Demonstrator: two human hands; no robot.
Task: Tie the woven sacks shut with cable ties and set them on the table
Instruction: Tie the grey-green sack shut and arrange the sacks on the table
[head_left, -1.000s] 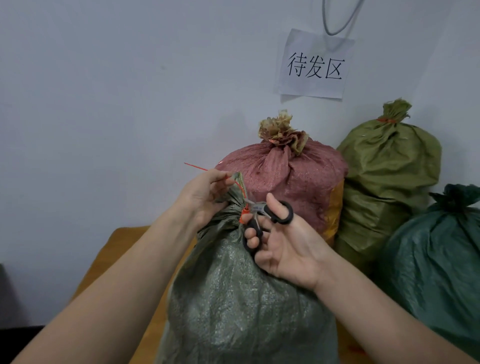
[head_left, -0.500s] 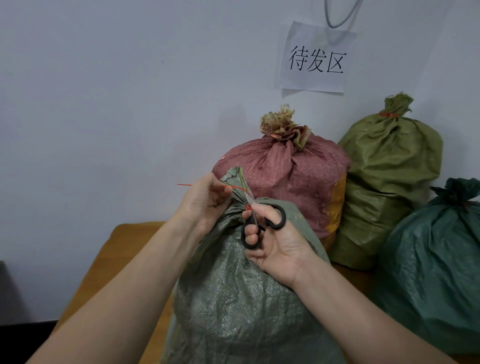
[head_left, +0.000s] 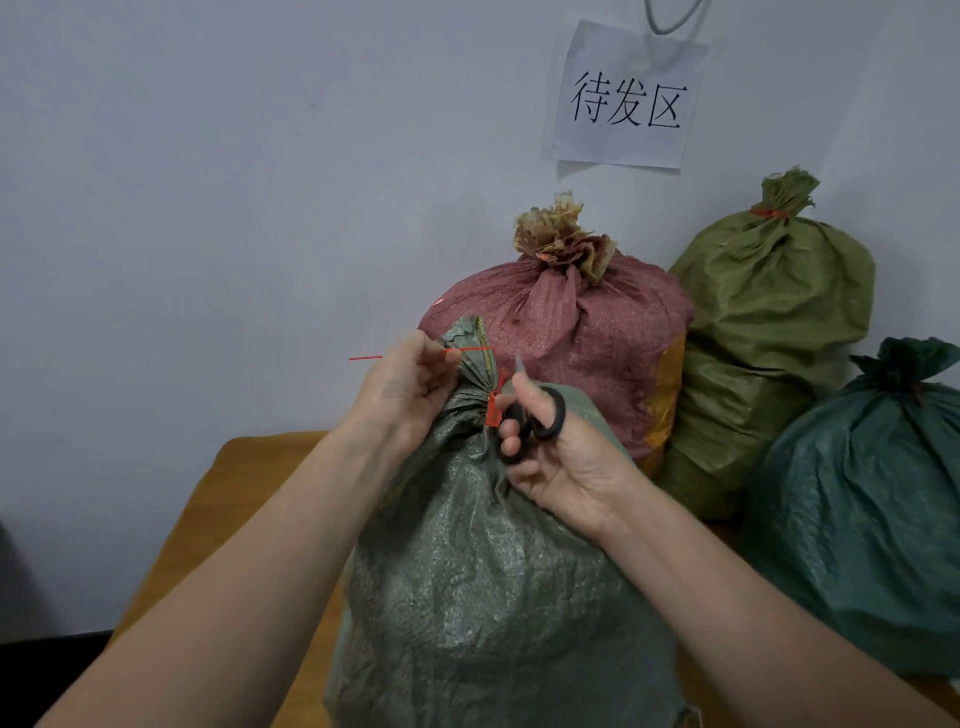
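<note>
— So, where is the grey-green woven sack (head_left: 488, 597) sitting?

— It is standing upright at the near edge of the wooden bench (head_left: 249, 467), right in front of the person, with its mouth gathered into a tight neck. A red cable tie (head_left: 492, 410) is circling that neck.

— What is the left hand (head_left: 410, 395) doing?

— Its fingers (head_left: 441, 364) are curling in against the bunched top of the sack and pinching the tie's thin red strip, which is sticking out past the hand toward the wall. I cannot tell whether that strip is joined to the tie's lock.

— And the right hand (head_left: 561, 462)?

— It is gripping a pair of black-handled scissors (head_left: 530, 421), thumb through one loop and fingers through the other. The blades are pointing up and lying nearly together, just beside the tie's lock.

— Is anything else standing on the bench?

— Three more tied sacks are sitting behind and to the right. A red sack (head_left: 582, 343) is standing directly behind the grey-green one, an olive sack (head_left: 769, 322) is leaning against the wall beside it, and a dark green sack (head_left: 872, 509) is sitting nearer, at the right edge. A paper sign (head_left: 628, 98) with three handwritten characters is hanging on the wall above them.
</note>
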